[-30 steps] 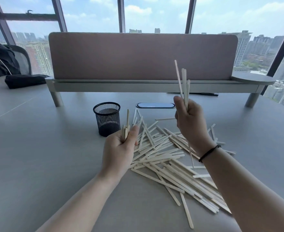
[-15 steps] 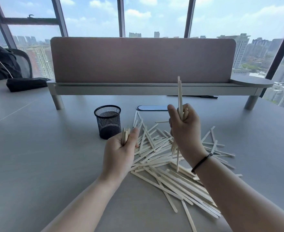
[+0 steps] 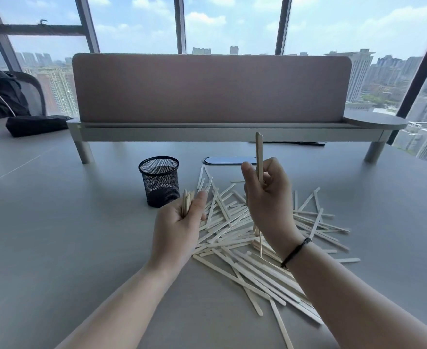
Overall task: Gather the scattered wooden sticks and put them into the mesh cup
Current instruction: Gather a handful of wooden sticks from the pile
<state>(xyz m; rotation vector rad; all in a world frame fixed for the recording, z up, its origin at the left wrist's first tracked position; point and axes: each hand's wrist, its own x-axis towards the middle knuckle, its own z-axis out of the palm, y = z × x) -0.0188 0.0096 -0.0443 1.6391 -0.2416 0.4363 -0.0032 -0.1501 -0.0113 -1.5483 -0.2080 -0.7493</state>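
Above the grey table [image 3: 56,248], you are holding both hands raised, forearms reaching in from the bottom edge. Your right hand [image 3: 268,197], a dark band [image 3: 295,251] at its wrist, is curling its fingers round a few upright sticks [image 3: 258,157]; their tops are standing well above the knuckles and their lower ends are poking out under the palm, down to the heap. Your left hand [image 3: 179,227] is sitting lower and further left, thumb up, gripping a small bundle of sticks [image 3: 187,201] whose tips are showing just above the fist.

Between and beneath your hands, the scattered wooden sticks [image 3: 232,222] are lying criss-crossed on the table, spreading to the right and toward you under the right forearm. The mesh cup [image 3: 159,181] is standing upright just beyond your left hand, at the left edge of the heap, apart from both hands. Behind it a raised shelf with a pink panel [image 3: 207,89] is crossing the table.
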